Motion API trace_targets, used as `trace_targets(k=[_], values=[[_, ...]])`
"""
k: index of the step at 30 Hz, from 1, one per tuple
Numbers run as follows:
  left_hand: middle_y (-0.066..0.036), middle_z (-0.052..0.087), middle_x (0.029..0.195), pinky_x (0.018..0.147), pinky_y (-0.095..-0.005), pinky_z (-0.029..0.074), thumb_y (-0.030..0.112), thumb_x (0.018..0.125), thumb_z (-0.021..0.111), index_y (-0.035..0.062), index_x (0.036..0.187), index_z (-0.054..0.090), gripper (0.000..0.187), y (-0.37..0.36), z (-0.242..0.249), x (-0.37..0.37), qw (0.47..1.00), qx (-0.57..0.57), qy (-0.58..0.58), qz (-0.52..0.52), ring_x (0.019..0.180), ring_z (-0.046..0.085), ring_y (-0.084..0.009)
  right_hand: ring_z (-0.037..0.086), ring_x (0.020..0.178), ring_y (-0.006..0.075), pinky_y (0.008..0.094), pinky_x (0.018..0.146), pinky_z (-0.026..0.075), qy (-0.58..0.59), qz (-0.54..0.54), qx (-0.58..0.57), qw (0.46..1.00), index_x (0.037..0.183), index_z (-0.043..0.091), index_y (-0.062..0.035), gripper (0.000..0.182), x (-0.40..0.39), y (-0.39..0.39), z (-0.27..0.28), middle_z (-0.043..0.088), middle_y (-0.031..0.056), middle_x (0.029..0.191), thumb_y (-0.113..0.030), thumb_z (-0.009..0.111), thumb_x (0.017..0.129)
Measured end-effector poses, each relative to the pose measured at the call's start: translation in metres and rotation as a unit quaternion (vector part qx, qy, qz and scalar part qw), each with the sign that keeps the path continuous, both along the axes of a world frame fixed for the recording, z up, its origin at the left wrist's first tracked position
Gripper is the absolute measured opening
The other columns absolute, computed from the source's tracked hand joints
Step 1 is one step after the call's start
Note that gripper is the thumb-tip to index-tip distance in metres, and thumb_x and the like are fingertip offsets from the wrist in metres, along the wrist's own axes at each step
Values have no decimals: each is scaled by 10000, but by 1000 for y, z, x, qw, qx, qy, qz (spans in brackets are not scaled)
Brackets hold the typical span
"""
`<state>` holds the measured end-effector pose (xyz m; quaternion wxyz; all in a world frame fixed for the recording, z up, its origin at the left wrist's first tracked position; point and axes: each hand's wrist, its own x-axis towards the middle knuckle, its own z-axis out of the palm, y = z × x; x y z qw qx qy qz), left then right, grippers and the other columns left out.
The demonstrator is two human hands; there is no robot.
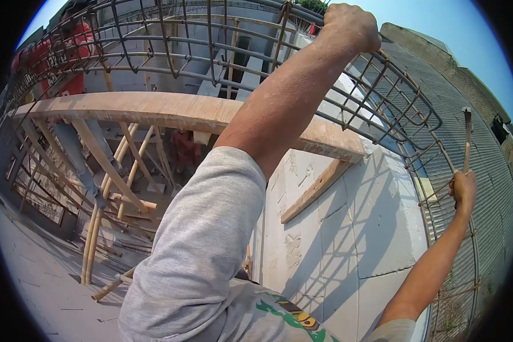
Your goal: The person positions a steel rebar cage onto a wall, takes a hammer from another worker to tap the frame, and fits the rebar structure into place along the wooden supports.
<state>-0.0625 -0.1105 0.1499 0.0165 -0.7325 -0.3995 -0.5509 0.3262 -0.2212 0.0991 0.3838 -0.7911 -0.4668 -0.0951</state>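
My left hand [353,25] is closed round a top bar of the long rebar cage [211,45], at the top of the view. The arm crosses over the cage and the wooden beam [154,108]. At the right, my right hand [463,185] is wrapped round the handle of a hammer-like tool [467,131], held upright with its metal head at the top. Beside that hand runs the bent end of the cage, with thin bars going down along the wall's outer side.
A person in a red shirt [77,51] stands at the upper left behind the cage. Wooden and bamboo props [105,165] support the beam. A white block wall [347,228] stands below me, with a corrugated roof [490,171] at the right.
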Motion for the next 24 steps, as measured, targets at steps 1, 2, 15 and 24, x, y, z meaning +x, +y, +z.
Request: trace_targets(k=[1, 2, 15, 24], values=[[-73, 703, 963, 764, -391, 521, 367, 757, 657, 180, 1019, 715, 328, -1, 19, 8, 944, -23, 205, 256, 872, 680, -203, 567, 464, 214, 353, 483, 454, -8, -15, 1, 1000, 819, 519, 38, 245, -6, 0, 0, 560, 122, 597, -204, 508, 781], [-79, 695, 984, 808, -426, 510, 368, 771, 649, 170, 1042, 709, 341, -1, 22, 9, 952, -76, 192, 224, 889, 674, -213, 569, 475, 216, 355, 484, 453, -27, -17, -15, 999, 837, 520, 29, 254, 25, 13, -5, 569, 129, 621, -221, 511, 794], [-179, 596, 1198, 1057, -612, 195, 335, 773, 650, 88, 1145, 654, 446, 18, 21, 13, 950, -21, 239, 198, 1227, 482, -323, 498, 1126, 444, 490, 927, 383, -190, -161, -79, 965, 1189, 480, 28, 487, -9, 9, -8, 541, 279, 1198, -298, 530, 830], [-130, 644, 1110, 986, -536, 334, 351, 800, 617, 131, 1123, 669, 394, 19, 23, 16, 951, -18, 224, 211, 1113, 566, -303, 505, 1094, 469, 486, 917, 381, -228, -130, -19, 965, 1237, 451, 46, 538, 51, 27, -16, 553, 296, 1157, -285, 530, 821]])
